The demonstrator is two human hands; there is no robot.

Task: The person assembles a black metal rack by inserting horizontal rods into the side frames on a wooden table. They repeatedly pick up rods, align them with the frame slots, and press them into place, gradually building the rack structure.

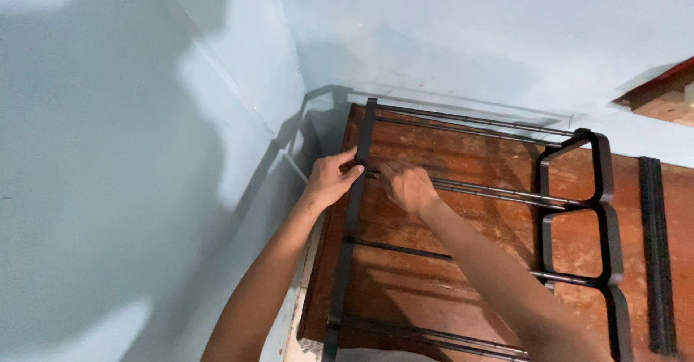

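Observation:
A black metal rack frame [600, 188] lies on a worn brown wooden surface [470, 152] in a corner of pale blue walls. My left hand [329, 180] grips the frame's left upright [354, 210] near where a pair of thin crossbars [499, 190] meets it. My right hand [406, 185] is closed around the left end of those crossbars, right next to the left hand. Whether it holds a small part or tool is hidden by the fingers.
More crossbars run across the frame above [470, 121] and below [434, 253]. A separate black strip [656, 253] lies on the wood at the right. A wooden piece [665, 94] shows at the upper right edge.

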